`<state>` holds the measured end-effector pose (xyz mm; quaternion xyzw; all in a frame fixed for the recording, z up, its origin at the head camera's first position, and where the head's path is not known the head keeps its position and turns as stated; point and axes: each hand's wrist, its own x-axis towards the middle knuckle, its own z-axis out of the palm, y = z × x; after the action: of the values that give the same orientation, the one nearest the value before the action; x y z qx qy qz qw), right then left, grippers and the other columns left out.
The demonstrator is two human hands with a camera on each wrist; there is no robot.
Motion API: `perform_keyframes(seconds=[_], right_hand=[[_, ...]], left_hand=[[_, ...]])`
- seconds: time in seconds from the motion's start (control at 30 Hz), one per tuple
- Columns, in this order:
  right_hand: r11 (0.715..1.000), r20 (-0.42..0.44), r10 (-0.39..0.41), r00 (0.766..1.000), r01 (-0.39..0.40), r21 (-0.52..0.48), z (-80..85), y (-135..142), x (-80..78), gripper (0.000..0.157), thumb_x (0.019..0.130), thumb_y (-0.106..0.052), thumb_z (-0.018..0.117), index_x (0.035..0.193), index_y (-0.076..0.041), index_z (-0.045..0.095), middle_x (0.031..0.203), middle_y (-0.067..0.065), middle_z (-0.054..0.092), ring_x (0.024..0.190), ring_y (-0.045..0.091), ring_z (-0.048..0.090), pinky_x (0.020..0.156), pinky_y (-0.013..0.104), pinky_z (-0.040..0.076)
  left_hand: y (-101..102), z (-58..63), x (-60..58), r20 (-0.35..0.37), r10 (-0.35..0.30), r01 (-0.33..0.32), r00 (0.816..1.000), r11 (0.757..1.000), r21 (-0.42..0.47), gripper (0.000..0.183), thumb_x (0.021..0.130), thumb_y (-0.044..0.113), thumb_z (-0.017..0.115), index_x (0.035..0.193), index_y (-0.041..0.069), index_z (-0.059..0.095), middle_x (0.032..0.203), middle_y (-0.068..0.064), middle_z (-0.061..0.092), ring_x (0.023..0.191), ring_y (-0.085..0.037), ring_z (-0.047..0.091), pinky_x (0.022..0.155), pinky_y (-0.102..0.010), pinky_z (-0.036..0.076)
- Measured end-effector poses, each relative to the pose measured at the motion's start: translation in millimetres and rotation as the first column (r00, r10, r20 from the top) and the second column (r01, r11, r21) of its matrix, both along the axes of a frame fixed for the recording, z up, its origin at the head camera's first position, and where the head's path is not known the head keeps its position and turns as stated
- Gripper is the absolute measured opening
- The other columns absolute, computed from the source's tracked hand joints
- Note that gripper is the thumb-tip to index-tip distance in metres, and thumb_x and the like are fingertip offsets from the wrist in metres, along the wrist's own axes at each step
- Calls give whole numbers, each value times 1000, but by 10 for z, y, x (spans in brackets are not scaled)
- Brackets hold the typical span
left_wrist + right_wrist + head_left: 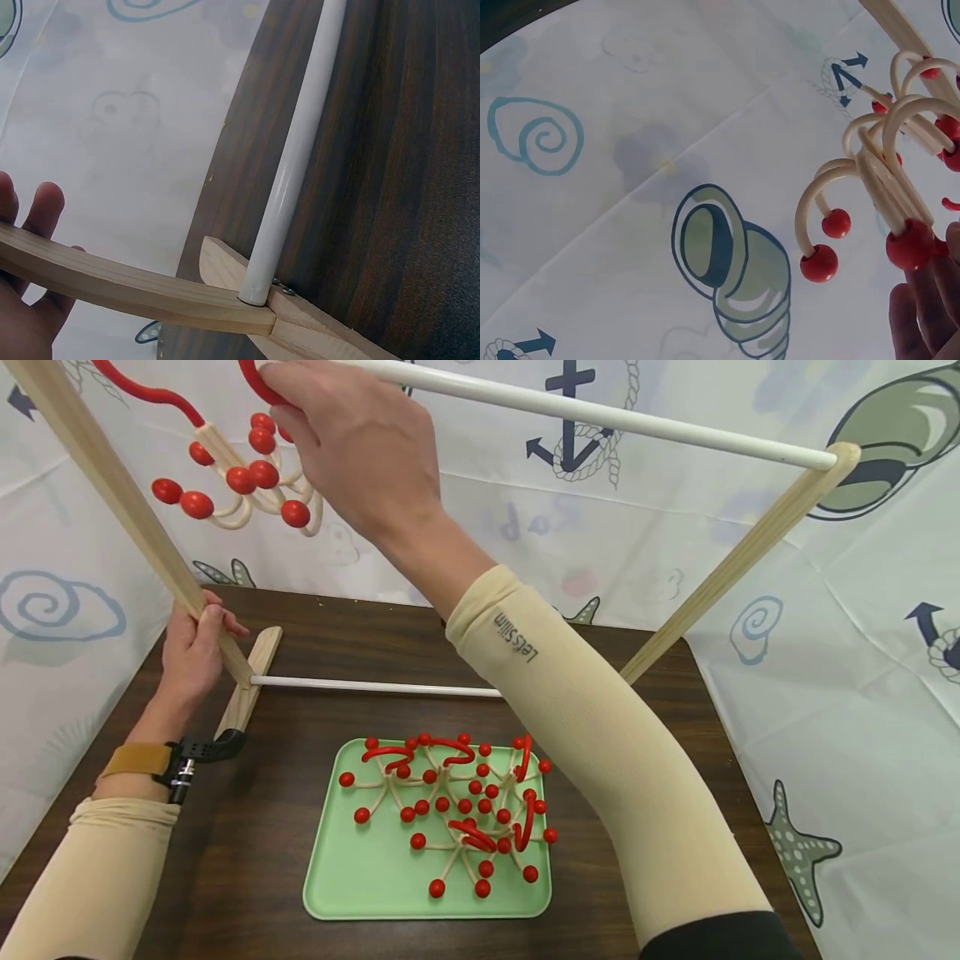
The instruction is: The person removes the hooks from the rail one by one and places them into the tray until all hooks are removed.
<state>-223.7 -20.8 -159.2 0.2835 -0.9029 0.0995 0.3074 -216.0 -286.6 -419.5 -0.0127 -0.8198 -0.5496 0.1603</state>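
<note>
My left hand (191,639) grips the left wooden upright (127,485) of a stand, low near its foot; fingers (43,210) show around the wood in the left wrist view. At the upper left, my right hand (363,452) is raised at the white top rail (600,418) and holds a red curved hook (258,383). Below and left of it hang curved pale prongs tipped with red balls (197,505), with a wooden stem (219,443) and another red hook (153,393). In the right wrist view the prongs (862,150) overlap; the right hand's grip is partly hidden.
A light green tray (360,885) on the dark wooden table (247,860) holds several similar red-hooked, red-balled prong pieces (465,835). A white lower bar (375,685) joins the stand's uprights. Patterned cloth (480,510) surrounds the table's back and sides.
</note>
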Motion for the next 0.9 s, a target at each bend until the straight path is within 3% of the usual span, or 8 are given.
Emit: perform_keyframes(seconds=[0.4, 0.7, 0.8, 0.9], right_hand=[[987, -52, 17, 998, -25, -160, -163, 297, -10, 29, 103, -32, 49, 124, -26, 68, 111, -13, 70, 91, 2, 64, 71, 21, 47], [987, -59, 39, 997, -48, -150, -271, 397, -44, 32, 100, -33, 52, 126, -21, 66, 116, -8, 70, 89, 6, 66, 72, 18, 46], [992, -112, 22, 993, -35, -120, -280, 427, -21, 35, 99, -36, 51, 126, -19, 66, 117, -7, 70, 87, 7, 66, 69, 19, 46], [983, -204, 29, 979, -65, -170, -301, 465, 7, 34, 97, -37, 51, 116, -15, 70, 108, -4, 72, 83, 8, 65, 66, 22, 45]], left_hand=[[-14, -27, -48, -13, -3, 3, 1000, 1000, 12, 18, 107, 28, 34, 120, 19, 43, 92, -4, 54, 87, -9, 60, 87, -33, 41], [-23, -75, -66, -56, -9, 11, 998, 999, 32, 16, 107, 26, 36, 118, 17, 43, 89, -6, 53, 84, -10, 61, 83, -29, 41], [-25, -81, -79, -62, -8, 10, 998, 999, 33, 16, 107, 25, 36, 117, 17, 44, 89, -6, 53, 83, -10, 61, 83, -29, 40], [-26, -77, -92, -60, -8, 10, 998, 1000, 27, 16, 107, 26, 36, 117, 17, 44, 90, -6, 54, 85, -10, 61, 83, -29, 40]])
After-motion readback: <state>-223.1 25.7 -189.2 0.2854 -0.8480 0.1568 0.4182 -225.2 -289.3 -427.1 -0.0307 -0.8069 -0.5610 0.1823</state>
